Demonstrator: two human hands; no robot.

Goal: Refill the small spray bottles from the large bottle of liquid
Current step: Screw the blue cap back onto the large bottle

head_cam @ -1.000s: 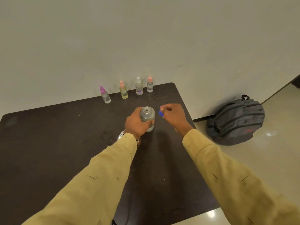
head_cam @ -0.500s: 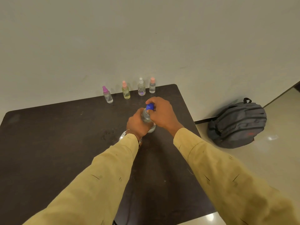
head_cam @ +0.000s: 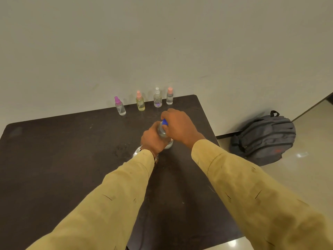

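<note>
On the dark table (head_cam: 54,159), the large bottle (head_cam: 163,132) is standing upright, with the left hand (head_cam: 153,139) wrapping closed around its body and the right hand (head_cam: 178,126) closing its fingers over the blue cap (head_cam: 164,122) on top. Four small spray bottles (head_cam: 140,103) are lining the far edge, well apart from the hands

Four spray bottles (head_cam: 140,103) line far table (head_cam: 54,159) edge; near surface free.
</note>
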